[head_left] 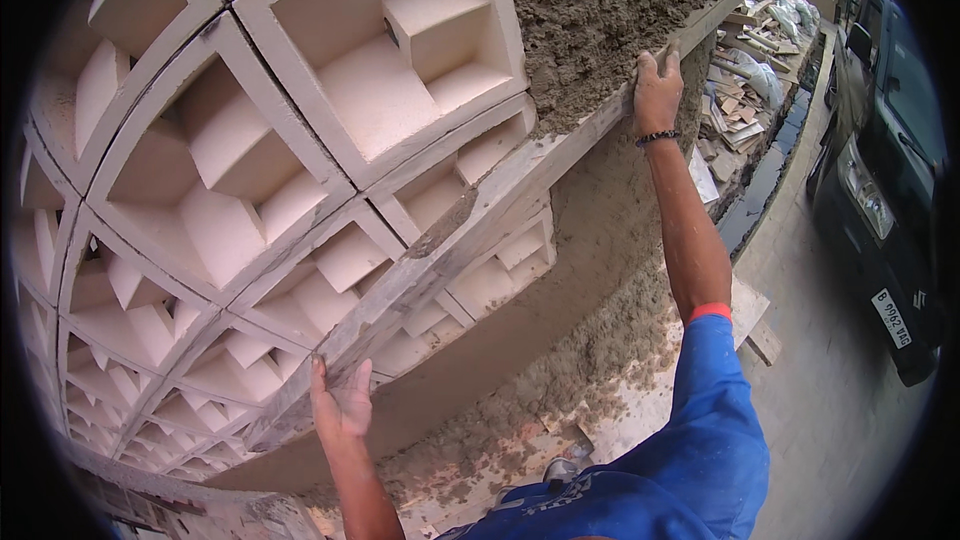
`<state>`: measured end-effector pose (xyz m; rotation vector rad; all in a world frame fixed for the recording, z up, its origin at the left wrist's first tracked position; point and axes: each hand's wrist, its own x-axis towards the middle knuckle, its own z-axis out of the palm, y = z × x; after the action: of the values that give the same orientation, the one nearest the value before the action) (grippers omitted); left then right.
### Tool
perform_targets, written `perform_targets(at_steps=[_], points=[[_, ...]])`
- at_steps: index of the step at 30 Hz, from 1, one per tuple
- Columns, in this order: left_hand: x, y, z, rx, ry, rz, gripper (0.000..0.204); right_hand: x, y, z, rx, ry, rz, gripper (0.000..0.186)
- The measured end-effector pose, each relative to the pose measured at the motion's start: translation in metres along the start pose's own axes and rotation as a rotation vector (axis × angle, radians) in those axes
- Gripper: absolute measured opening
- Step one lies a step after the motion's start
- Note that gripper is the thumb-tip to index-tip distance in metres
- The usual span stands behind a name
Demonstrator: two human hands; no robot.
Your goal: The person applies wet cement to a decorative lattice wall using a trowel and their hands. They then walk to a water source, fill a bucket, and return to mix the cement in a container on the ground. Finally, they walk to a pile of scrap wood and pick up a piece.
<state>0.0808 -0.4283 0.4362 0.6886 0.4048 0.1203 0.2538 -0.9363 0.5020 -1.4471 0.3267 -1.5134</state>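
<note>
A long grey board [480, 208], smeared with mortar, runs slantwise across the wall from lower left to upper right. Near its upper end, my right hand [657, 95] is closed on the board's edge, with a dark bracelet at the wrist. Lower down, my left hand [342, 402] holds the edge with its palm turned up and thumb apart; some of its fingers are partly hidden. Rough wet mortar [600, 30] covers the wall above the board on the right. Beneath the board is a smoother mortar band [480, 365].
Cream hollow vent blocks [290, 130] fill the wall on the left. Mortar droppings [500, 450] lie along its foot. Rubble and broken tiles [735, 110] are heaped at the upper right, beside a narrow drain [770, 185]. A dark car [885, 180] stands on the pavement at right.
</note>
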Motion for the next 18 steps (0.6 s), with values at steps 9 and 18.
perform_targets(at_steps=[9, 18], points=[[-0.007, 0.0, 0.035, -0.043, -0.134, -0.007, 0.032, 0.063, -0.029, 0.011, -0.08, -0.024, -0.056, 0.064], [-0.004, 0.015, -0.009, 0.019, 0.047, 0.02, 0.038, -0.02, 0.007, 0.004, -0.081, -0.005, 0.026, 0.065]])
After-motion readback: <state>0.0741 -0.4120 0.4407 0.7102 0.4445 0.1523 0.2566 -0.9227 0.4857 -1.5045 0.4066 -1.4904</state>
